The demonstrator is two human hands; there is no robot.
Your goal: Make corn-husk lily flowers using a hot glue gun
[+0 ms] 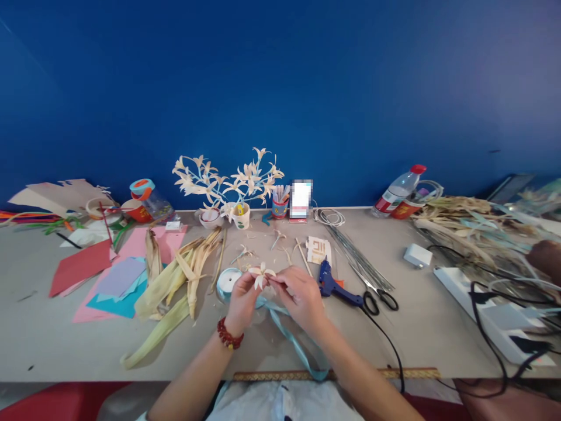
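Pale cream petals of a corn husk flower (262, 275) fan out between my hands above the table. My left hand (242, 298), with red beads at the wrist, pinches its base. My right hand (301, 295) has its fingertips closed at the flower's right side; exactly what they grip is partly hidden. A roll of light blue ribbon (228, 282) lies by my left hand, and a loose blue ribbon length (294, 340) trails below both hands to the table's front edge. Behind them are small husk flower pieces (243, 254).
A blue glue gun (329, 283), black-handled scissors (376, 295) and thin wires (362, 257) lie to the right, near a power strip (460, 295). Corn husks (175, 286) and coloured paper (83, 266) spread leftward. Finished flowers stand in a cup (241, 218). Another person's hand (546, 260) is far right.
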